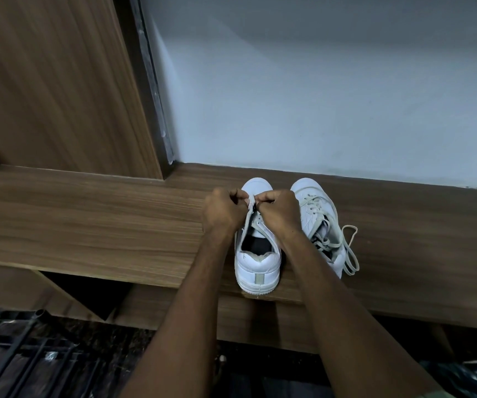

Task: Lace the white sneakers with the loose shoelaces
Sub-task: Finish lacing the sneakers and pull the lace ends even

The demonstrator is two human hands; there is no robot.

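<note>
Pale blue-grey wall [317, 96] is filling the background behind a wood-grain desk [102, 225], and a tall wooden panel [53, 81] is standing at the far left of the desk. Two white sneakers are sitting side by side on the desk with their toes pointing toward the wall. One sneaker [257, 265] is resting with its heel right at the near edge of the desk, its dark inside showing through the open top. Both hands are working over the front of this sneaker. The left hand [222, 209] is curling its fingers and pinching a shoelace [251, 204] just above the eyelets, and the right hand [279, 209] is gripping the same shoelace from the other side, so the two sets of fingertips are almost touching. A strand of the shoelace is running down from the fingers toward the tongue. The second sneaker [314, 214] is lying just to the right of the first one, nearly touching it, partly hidden by the right forearm. Its own lace [349, 248] is threaded through the eyelets and trailing in loose loops onto the desk on its right side. Dark metal bars [16, 349] are showing below the desk at the lower left.
</note>
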